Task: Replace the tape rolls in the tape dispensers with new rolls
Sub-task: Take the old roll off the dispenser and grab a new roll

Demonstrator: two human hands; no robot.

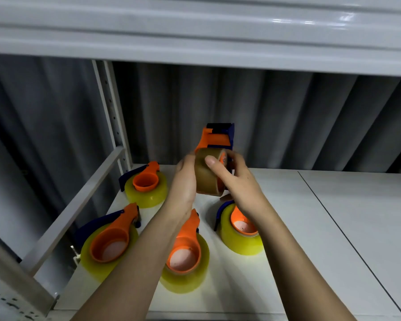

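A white shelf (310, 228) stood against a grey corrugated wall (287, 117), with another shelf (195, 31) overhead and a perforated upright (111, 112) at the back left. Both hands were raised above the shelf, holding one dispenser (218, 135) between them; its orange-and-blue head rose just beyond the fingertips. The left hand (185, 179) cupped the brown roll (206, 174) on its left side, fingers curled around the far edge. The right hand (239, 179) gripped the roll from the right, thumb (214, 164) pressed on its outer face, fingers wrapped behind. Below the wrists sat four more dispensers with yellow rolls: one (146, 186) left of the left hand, one (107, 246) nearer and farther left, one (185, 256) between the forearms, and one (241, 232) under the right wrist.
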